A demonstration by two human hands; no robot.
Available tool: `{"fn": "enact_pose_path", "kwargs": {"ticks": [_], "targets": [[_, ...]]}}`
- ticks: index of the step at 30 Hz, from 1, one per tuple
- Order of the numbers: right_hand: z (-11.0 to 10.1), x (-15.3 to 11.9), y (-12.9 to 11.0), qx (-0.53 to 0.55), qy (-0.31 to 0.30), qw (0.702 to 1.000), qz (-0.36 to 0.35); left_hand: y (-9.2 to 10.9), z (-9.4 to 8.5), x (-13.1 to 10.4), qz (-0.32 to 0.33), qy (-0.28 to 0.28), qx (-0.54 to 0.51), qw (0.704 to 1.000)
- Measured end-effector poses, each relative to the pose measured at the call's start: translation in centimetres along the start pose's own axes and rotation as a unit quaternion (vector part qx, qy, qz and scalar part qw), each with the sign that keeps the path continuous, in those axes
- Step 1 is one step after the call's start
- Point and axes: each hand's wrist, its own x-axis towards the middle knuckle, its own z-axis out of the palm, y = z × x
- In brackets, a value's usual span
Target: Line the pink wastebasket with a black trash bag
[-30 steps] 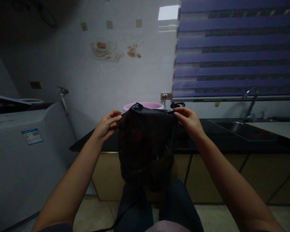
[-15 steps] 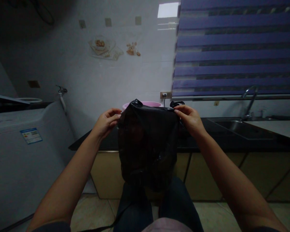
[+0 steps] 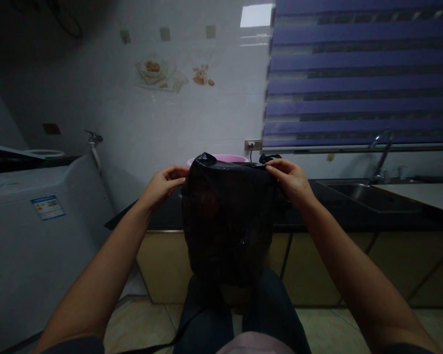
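A thin black plastic bag (image 3: 229, 221) hangs stretched between my two hands, in front of the counter and above my knees. My left hand (image 3: 164, 187) pinches its upper left edge between thumb and fingers. At the upper right corner my right hand (image 3: 290, 179) grips the bag the same way. The bag's top edge is folded and bunched near the left. Behind it shows the rim of a pink basin (image 3: 231, 158), mostly hidden by the bag. Some bunched black plastic (image 3: 269, 158) shows just behind my right fingertips.
A black countertop (image 3: 317, 216) with cabinets below runs across in front of me. To the right is a sink (image 3: 372, 196) with a faucet (image 3: 384, 152). On the left stands a washing machine (image 3: 29, 255) below a wall tap (image 3: 94, 137). A plugged socket (image 3: 253, 145) is behind.
The bag's lower part has shifted slightly to the right and up. My left hand has moved a little, with its fingers still at the bag's edge. My right hand stays nearly in place.
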Motion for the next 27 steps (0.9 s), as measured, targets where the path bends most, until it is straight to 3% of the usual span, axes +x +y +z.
{"fn": "enact_pose_path", "kwargs": {"ticks": [7,27], "targets": [[-0.06,-0.14,-0.15,-0.013,-0.001,1.0,0.0,0.39,0.33,-0.09,0.009,-0.022,-0.005,1.0],[0.02,-0.49,-0.29,-0.014,-0.012,1.0,0.017,0.73,0.78,-0.91,-0.026,-0.001,-0.034,0.999]]}}
